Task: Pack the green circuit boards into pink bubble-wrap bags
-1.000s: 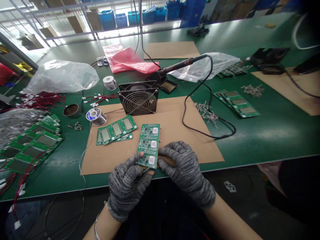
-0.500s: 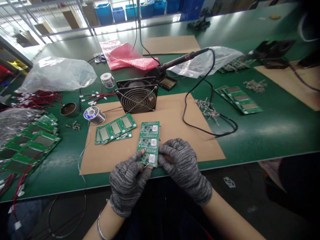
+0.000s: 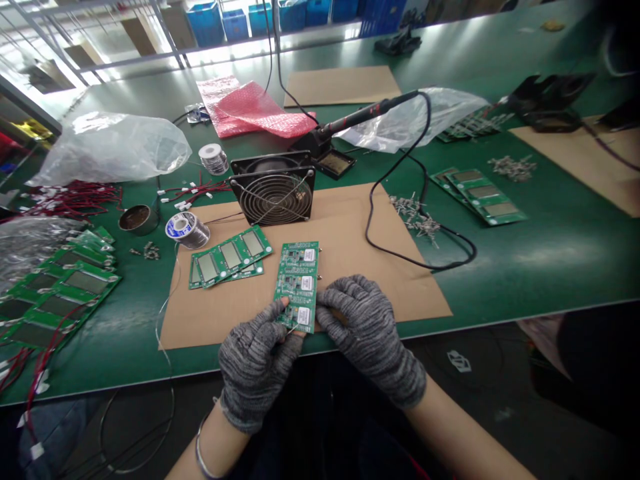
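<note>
Head view: left hand pinches the circuit board by its lower end, above the cardboard. Right hand curled at its right edge; grip cannot be determined. Position little changed since last second; handling apparently ongoing.

no lettering or numbers can be read

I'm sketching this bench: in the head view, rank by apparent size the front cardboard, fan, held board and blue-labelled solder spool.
1. Front cardboard
2. Fan
3. Held board, though nearer the camera
4. Blue-labelled solder spool
</note>
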{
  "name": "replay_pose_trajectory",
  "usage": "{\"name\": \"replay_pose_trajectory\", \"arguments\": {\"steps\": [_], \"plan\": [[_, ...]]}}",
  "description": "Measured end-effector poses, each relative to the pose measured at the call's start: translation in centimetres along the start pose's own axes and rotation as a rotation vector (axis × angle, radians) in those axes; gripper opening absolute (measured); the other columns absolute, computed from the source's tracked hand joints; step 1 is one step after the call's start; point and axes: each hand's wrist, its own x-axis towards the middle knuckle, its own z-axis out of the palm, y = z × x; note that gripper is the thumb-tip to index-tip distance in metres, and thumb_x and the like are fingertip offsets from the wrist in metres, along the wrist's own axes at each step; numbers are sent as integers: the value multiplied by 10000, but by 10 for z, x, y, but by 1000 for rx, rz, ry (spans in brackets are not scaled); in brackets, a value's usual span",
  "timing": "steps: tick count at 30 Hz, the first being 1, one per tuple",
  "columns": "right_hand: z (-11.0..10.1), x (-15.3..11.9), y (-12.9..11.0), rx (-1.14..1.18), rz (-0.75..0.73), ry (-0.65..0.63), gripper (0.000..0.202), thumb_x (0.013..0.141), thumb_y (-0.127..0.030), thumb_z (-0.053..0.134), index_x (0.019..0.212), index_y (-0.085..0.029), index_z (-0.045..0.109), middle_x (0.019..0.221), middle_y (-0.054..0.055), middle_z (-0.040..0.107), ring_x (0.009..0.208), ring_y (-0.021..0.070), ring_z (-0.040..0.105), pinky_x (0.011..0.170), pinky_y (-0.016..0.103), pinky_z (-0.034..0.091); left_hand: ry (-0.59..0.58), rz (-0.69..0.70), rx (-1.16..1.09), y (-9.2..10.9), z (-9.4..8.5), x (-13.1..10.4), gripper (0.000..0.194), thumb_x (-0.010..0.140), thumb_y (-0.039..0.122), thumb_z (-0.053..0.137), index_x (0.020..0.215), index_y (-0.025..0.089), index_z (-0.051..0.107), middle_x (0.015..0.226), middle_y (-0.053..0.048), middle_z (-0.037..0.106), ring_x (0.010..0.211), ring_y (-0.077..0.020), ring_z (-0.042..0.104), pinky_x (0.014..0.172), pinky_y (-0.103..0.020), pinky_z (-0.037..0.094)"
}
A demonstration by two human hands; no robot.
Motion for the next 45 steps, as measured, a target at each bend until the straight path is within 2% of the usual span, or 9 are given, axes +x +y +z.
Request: {"name": "replay_pose_trajectory", "arguments": {"steps": [45], "plan": [[-1,-1,1,57,34,-33,80,868,-241,585,876,-209,658,866,32,607,869,198,513,847,368,402,10,6,8,1,2,-1,204,767,225,742,765,221,538,1094,-49,736,759,-174,696,645,-292,517]]}}
